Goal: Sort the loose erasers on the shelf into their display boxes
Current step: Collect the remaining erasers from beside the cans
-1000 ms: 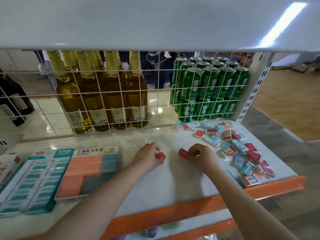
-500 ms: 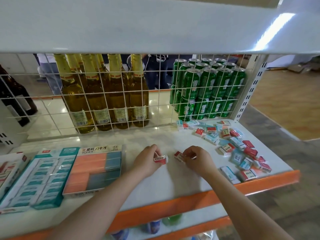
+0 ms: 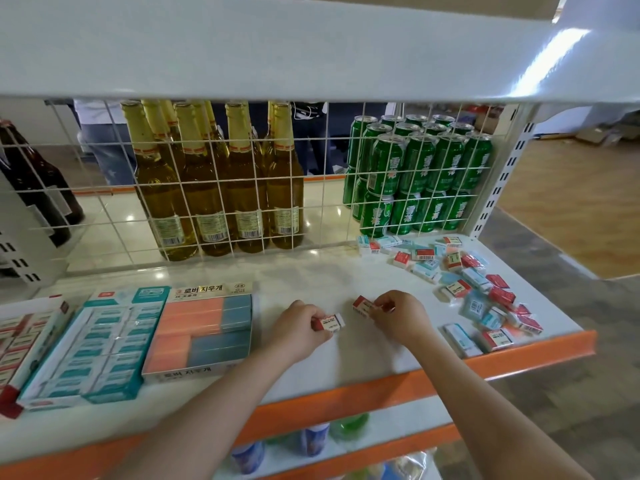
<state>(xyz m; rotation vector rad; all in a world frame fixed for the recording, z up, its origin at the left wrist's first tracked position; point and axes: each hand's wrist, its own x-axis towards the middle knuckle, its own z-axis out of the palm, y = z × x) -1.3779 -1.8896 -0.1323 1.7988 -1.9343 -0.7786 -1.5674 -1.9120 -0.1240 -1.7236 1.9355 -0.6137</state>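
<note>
My left hand (image 3: pixel 297 327) grips a red-and-white eraser (image 3: pixel 329 322) just above the white shelf (image 3: pixel 311 278), near its middle. My right hand (image 3: pixel 401 317) holds red-and-white erasers, one (image 3: pixel 363 305) sticking out to the left of the fingers. A pile of loose red and teal erasers (image 3: pixel 464 285) lies at the shelf's right end. Three display boxes stand on the left: an orange-and-blue eraser box (image 3: pixel 204 330), a teal eraser box (image 3: pixel 100 344) and a red-and-white eraser box (image 3: pixel 24 344) at the far left.
Behind a white wire grid (image 3: pixel 221 188) stand yellow glass bottles (image 3: pixel 214 181) and green cans (image 3: pixel 415 174). An upper shelf (image 3: pixel 277 46) overhangs. The orange shelf lip (image 3: pixel 381 386) runs along the front. Bottles show on a lower shelf (image 3: pixel 315 441).
Both hands have stayed near the shelf's middle; the left hand turned its eraser so the white label shows. The camera moved in a little.
</note>
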